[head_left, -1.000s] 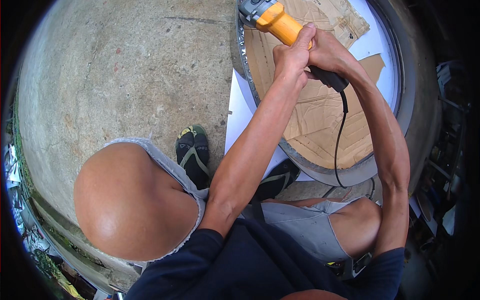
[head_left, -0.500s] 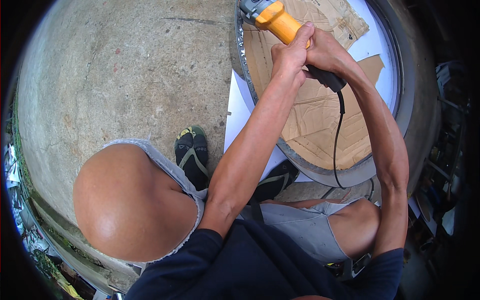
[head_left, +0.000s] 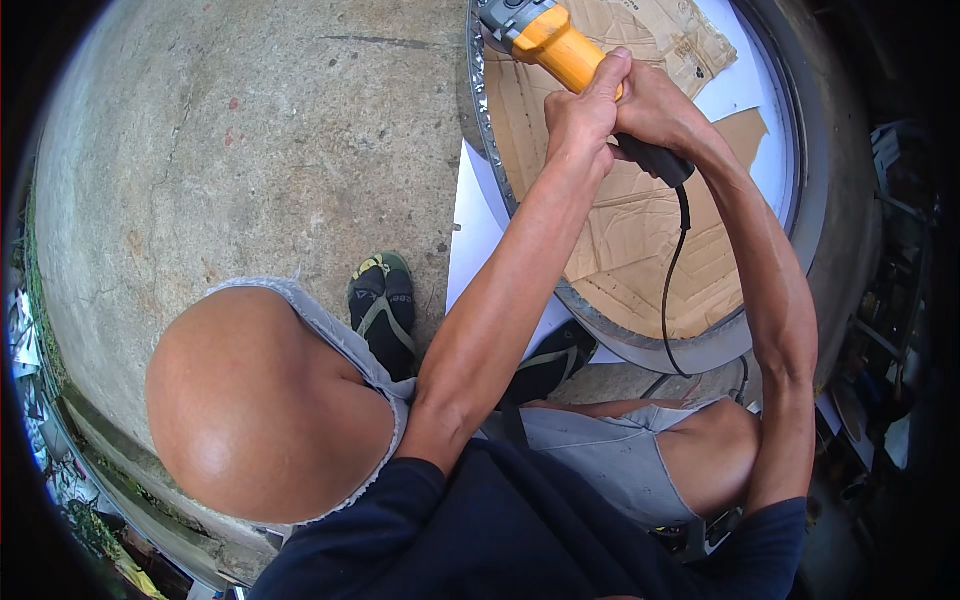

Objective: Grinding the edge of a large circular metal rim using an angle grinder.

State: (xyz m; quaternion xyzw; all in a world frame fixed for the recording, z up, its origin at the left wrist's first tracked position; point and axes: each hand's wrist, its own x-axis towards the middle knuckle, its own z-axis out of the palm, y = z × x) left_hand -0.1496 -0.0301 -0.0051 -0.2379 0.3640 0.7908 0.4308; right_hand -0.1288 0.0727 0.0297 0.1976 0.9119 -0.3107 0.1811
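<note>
My left hand (head_left: 585, 122) and my right hand (head_left: 655, 105) are closed together round a yellow and black angle grinder (head_left: 560, 50), the left thumb lying along its yellow body. Its grey head is at the upper left edge of a large curved metal ring (head_left: 650, 352); whether it touches the metal cannot be told. Creased brown cardboard (head_left: 640, 240) lies inside the ring, with white sheet material (head_left: 730, 85) showing beneath it at the right. A black cord (head_left: 668, 310) hangs from the grinder's rear handle down across the cardboard and over the ring's lower edge.
Speckled concrete (head_left: 220, 150) covers the left of the view. Another white sheet (head_left: 470, 220) lies left of the ring. My feet in dark flip-flops (head_left: 385, 320) are near it. Dim clutter (head_left: 885, 160) lines the far right, and scraps and greenery (head_left: 90, 530) edge the lower left.
</note>
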